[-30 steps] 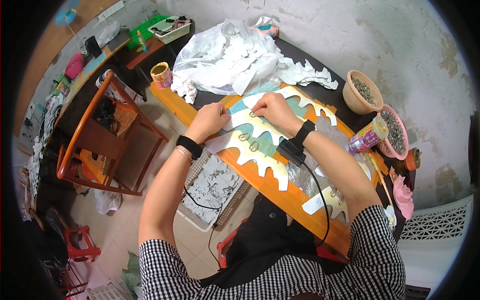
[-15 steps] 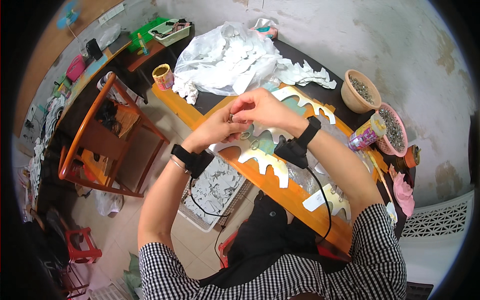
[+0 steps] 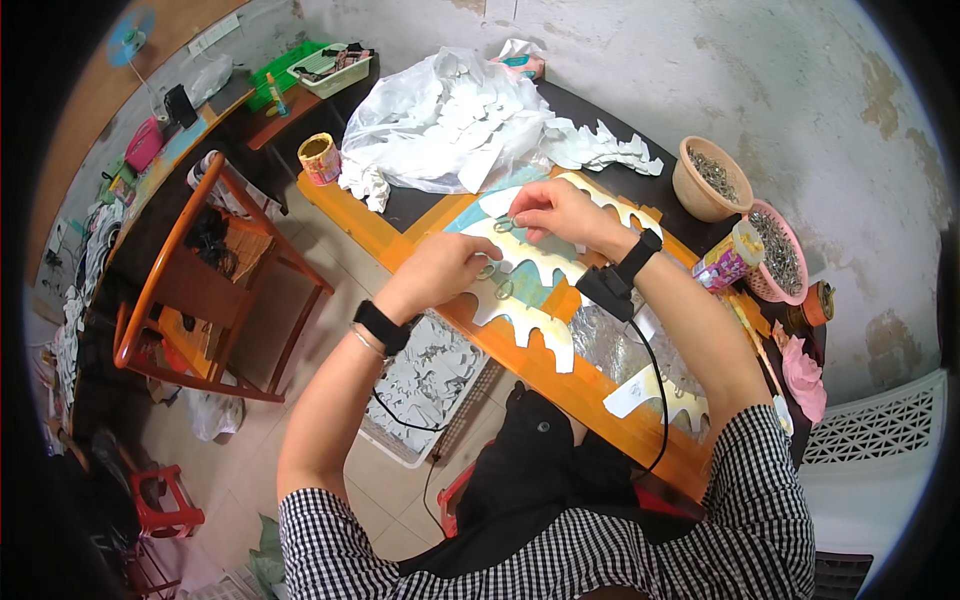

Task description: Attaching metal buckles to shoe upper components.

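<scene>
A table [image 3: 560, 385] runs diagonally from upper left to lower right. A scalloped sheet [image 3: 530, 285] lies on it at centre, a heap of cut pieces [image 3: 450, 120] above, two bowls [image 3: 710, 185] upper right, a chair [image 3: 200, 290] on the left.

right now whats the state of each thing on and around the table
left hand: closed, resting on the scalloped cutout
right hand: pinching a small metal ring
scalloped cutout: flat on the table
plastic bag: open, heaped with white pieces
tan bowl: upright, full of metal bits
pink basket: upright, filled
wooden chair: upright, unoccupied
</scene>
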Tool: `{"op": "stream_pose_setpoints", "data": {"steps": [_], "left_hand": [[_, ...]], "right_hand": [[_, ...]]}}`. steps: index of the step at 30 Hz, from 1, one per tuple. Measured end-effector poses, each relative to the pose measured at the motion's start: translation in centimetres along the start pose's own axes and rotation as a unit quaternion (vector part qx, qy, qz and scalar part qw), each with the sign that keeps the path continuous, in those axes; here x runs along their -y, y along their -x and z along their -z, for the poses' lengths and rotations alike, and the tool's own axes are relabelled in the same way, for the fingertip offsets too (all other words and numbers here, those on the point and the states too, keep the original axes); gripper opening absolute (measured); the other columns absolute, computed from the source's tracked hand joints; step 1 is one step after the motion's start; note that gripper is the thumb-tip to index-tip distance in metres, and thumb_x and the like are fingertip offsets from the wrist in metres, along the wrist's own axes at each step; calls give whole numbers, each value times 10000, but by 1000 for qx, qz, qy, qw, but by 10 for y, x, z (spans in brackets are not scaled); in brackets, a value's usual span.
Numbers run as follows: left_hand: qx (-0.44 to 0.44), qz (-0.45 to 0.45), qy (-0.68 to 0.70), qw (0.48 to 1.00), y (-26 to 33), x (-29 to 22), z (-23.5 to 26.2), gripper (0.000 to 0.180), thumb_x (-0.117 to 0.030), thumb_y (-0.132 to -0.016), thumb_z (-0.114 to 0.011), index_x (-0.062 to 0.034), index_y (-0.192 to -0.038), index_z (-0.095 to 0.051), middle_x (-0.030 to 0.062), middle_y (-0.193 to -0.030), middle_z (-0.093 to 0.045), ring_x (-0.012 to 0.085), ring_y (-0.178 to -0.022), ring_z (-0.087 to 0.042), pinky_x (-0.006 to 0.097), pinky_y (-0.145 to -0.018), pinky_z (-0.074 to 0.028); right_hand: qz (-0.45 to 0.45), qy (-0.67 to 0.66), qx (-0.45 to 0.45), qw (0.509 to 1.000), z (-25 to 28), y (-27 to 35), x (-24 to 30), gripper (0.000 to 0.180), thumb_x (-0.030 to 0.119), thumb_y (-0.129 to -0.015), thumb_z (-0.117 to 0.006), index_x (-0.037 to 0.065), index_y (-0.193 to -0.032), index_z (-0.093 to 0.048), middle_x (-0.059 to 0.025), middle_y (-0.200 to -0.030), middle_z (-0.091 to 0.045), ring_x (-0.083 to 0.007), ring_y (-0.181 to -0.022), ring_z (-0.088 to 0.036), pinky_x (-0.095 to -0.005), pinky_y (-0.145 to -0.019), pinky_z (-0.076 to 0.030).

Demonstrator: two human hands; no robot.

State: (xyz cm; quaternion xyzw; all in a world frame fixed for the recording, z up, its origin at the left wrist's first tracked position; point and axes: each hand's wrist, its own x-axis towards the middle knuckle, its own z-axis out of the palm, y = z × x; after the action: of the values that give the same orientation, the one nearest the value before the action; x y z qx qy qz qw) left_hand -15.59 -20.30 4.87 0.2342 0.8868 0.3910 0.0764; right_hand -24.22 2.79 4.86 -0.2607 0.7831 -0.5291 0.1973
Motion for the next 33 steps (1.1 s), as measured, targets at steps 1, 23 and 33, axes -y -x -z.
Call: {"op": "stream_pose_setpoints", "data": {"steps": [1, 23, 33], "left_hand": [[-43, -55, -62, 996, -1, 3, -7, 208, -108, -895, -577, -91, -1042, -724, 101, -705, -639, 223, -623, -615, 339, -619, -492], [7, -14, -231, 973, -18, -4, -19, 299, -98, -828, -520, -171, -976, -770, 171, -751, -672, 344, -712, -650, 434, -698, -517], [4, -12, -225, 974, -19, -6, -19, 293, -92, -827, -508, -149, -947, -769, 171, -737, -669, 351, -705, -644, 434, -685, -508]], "right_hand": [[0, -1, 0, 1000, 0, -1, 1, 105, 52, -908, -618, -8, -989, -649, -43, -824, -668, -101, -670, -636, -223, -617, -524], [43, 216, -52, 974, -14, 0, -14, 87, -10, -735, -706, -35, -805, -659, -109, -727, -674, -176, -695, -645, -315, -643, -504], [38, 246, -72, 966, -18, 8, -11, 81, 14, -742, -693, -36, -791, -651, -141, -786, -666, -218, -753, -644, -330, -670, -499]]}}
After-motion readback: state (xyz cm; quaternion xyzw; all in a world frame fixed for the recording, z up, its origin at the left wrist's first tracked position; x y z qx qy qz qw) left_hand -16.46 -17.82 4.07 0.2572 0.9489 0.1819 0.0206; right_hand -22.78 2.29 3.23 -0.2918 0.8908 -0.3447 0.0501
